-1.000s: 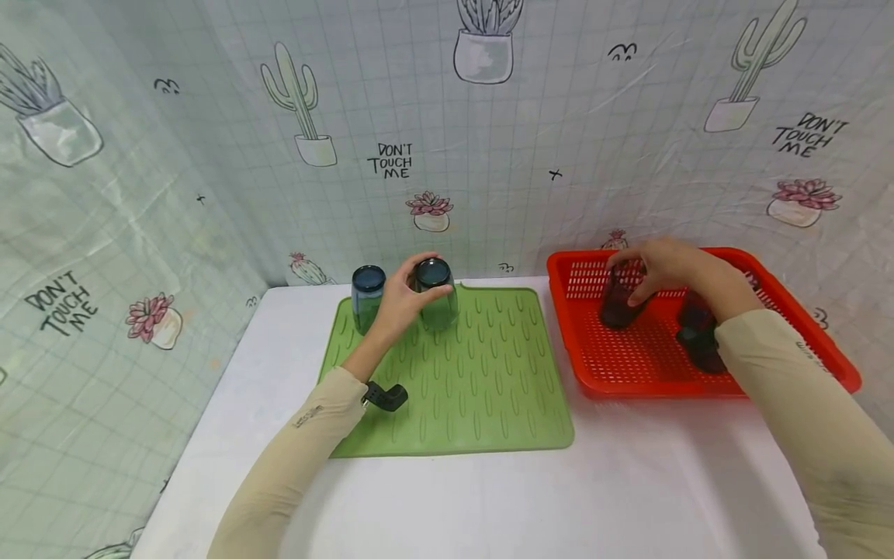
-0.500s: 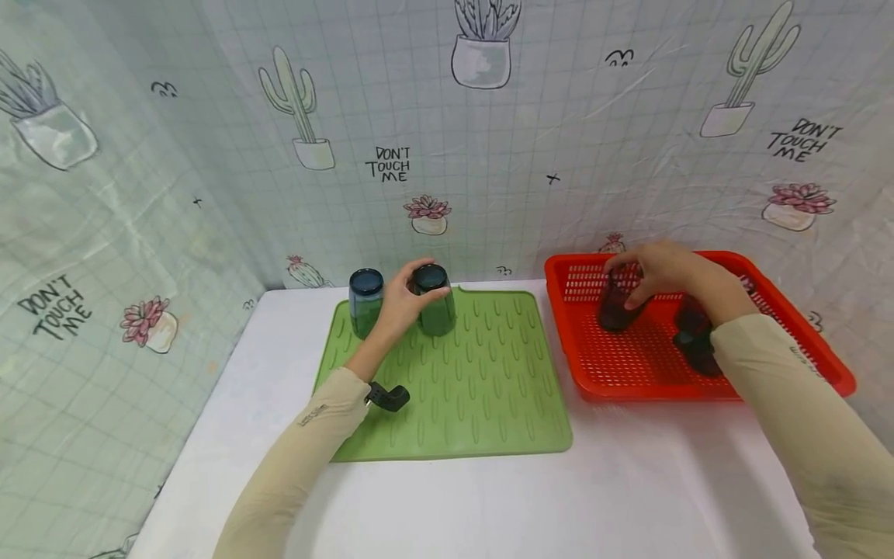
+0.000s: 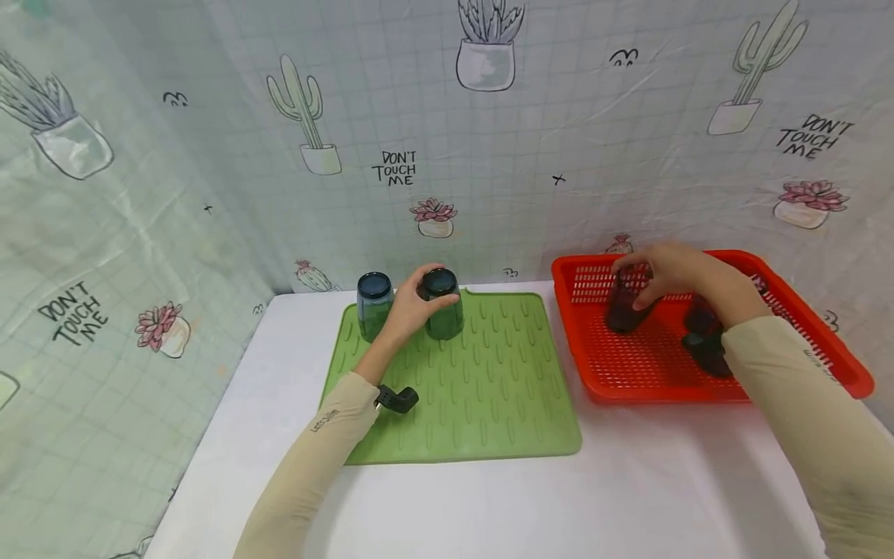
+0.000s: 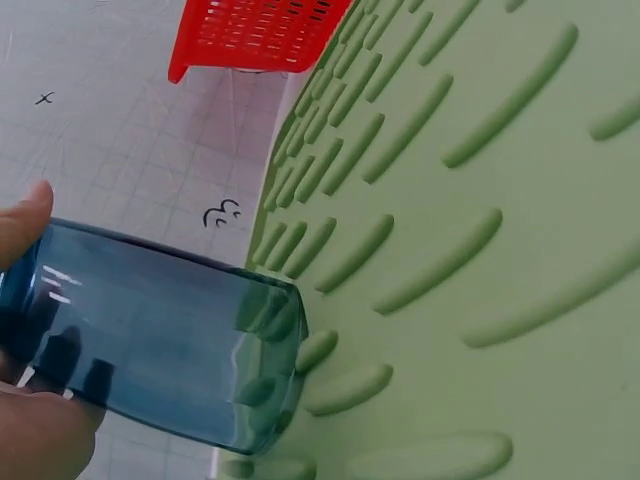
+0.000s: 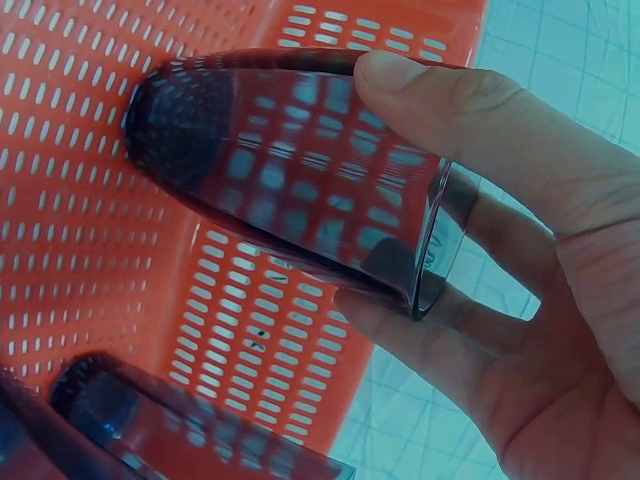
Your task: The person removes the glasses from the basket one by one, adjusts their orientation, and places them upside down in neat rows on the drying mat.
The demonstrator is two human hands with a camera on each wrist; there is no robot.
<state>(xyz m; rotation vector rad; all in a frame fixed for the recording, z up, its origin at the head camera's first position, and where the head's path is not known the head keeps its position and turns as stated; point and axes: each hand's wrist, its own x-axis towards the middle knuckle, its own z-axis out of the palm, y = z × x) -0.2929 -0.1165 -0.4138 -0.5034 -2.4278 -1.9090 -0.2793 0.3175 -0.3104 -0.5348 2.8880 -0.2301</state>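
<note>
My left hand grips a blue glass tumbler near its upper end, thumb on one side and fingers on the other. The tumbler stands on the green ridged mat, its dark end facing up. Just left of it, a second blue tumbler stands the same way. Inside the red basket, my right hand pinches a dark glass tumbler by its rim. That tumbler's base points down toward the basket floor. Another glass lies beside it in the right wrist view.
More dark glassware sits at the right of the basket, partly covered by the right forearm. Mat and basket rest on a white table. A cactus-print curtain hangs behind and at the left. A black strap shows at the left wrist.
The head view has shifted slightly. Both hands keep their hold on the same tumblers, with no clear movement of either.
</note>
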